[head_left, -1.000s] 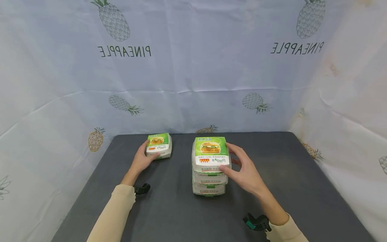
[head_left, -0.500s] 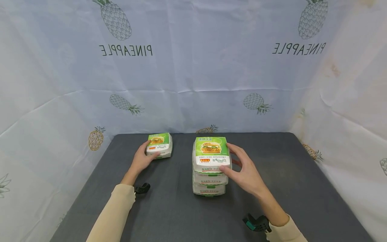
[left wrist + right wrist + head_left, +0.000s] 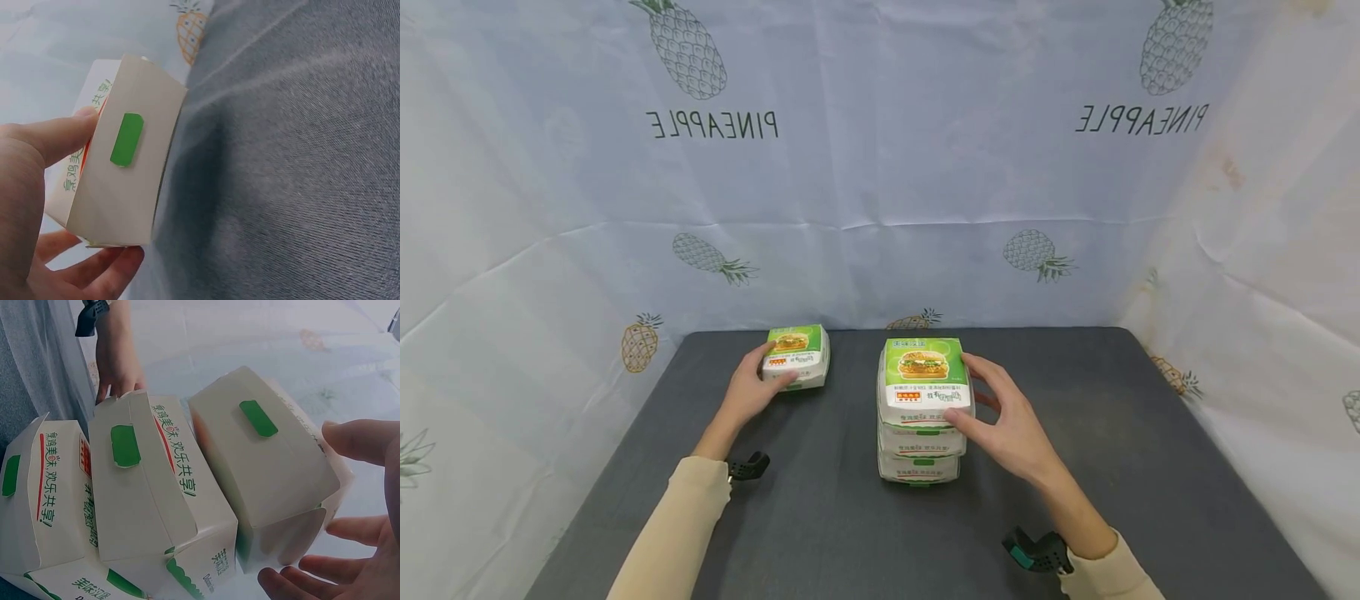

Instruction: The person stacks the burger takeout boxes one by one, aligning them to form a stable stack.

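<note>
In the head view, my left hand point(image 3: 752, 385) holds a burger box point(image 3: 794, 357) near the back left of the table, its lid green and white with a burger picture. In the left wrist view the thumb point(image 3: 65, 136) lies on the box's printed side and the fingertips curl under its lower corner; a green tab shows on the pale wall. Right of it stands a stack of three matching boxes. My right hand point(image 3: 1011, 425) grips the top box point(image 3: 923, 375) at its right side, thumb at the front corner, other fingers partly hidden behind. The middle box point(image 3: 144, 487) and bottom box point(image 3: 44, 500) sit below.
The dark grey table point(image 3: 820, 533) meets a white cloth backdrop point(image 3: 917, 167) printed with pineapples at its back edge and sides. Black straps with small devices point(image 3: 1037, 552) are on both wrists. Dark table surface lies between the left box and the stack.
My left hand and its box have shifted slightly away, toward the table's back edge. The right hand and the stack stay nearly still.
</note>
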Available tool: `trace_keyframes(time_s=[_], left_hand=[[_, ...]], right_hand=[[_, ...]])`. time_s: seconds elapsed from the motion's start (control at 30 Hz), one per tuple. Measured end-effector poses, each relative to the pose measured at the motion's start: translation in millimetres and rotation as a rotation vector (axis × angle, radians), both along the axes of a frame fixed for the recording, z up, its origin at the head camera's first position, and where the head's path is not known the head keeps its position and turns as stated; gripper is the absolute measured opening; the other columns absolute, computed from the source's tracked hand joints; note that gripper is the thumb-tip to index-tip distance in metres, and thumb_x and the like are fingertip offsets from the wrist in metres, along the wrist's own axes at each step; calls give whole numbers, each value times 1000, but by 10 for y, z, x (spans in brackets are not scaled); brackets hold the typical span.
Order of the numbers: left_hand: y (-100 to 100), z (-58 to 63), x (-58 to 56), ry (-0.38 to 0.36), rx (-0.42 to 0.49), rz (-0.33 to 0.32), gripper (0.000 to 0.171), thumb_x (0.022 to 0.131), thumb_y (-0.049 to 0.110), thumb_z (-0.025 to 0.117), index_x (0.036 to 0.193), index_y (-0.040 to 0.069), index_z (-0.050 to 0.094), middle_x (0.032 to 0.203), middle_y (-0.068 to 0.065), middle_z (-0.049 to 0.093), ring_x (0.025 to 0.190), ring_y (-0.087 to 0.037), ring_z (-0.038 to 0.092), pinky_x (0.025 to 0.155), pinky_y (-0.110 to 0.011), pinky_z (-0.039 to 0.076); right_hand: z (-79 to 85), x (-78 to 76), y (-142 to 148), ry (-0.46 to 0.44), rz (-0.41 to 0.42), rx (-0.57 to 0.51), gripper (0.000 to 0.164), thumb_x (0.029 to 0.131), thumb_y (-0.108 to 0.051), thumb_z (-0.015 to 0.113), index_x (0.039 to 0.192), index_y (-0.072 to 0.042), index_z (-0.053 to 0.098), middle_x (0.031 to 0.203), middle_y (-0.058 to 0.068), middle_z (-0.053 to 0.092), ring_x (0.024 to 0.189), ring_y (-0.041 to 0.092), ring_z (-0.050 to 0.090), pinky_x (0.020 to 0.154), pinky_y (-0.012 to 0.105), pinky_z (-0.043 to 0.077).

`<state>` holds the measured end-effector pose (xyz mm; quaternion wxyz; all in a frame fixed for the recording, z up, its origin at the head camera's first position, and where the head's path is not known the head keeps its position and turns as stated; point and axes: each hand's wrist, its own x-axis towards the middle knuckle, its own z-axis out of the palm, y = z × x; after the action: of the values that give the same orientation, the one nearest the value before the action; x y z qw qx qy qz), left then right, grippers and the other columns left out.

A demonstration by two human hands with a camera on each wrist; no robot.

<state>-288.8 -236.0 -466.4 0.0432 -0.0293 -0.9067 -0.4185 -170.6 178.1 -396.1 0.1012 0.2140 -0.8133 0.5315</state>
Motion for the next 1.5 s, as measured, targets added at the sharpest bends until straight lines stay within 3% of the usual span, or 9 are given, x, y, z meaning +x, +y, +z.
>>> trace_keyframes(time_s=[0.93,1.5], left_hand=[[206,476,187,126,-56,-40,88,95,54,68,161,10,31,158,-21,32,129,-40,45,100,-58,41],[455,841,390,156,18,-92,84,94,52,69,160,15,33,147,-16,43,112,-32,54,89,-49,48]], right_hand=[[7,-8,-19,24,-7,15,75,92,-17,78,156,-11,40,155,9,38,137,29,41,104,57,44],[-5,9,-8,25,-17,19,75,91,-17,78,155,-12,40,155,9,39,137,31,41,103,58,45]])
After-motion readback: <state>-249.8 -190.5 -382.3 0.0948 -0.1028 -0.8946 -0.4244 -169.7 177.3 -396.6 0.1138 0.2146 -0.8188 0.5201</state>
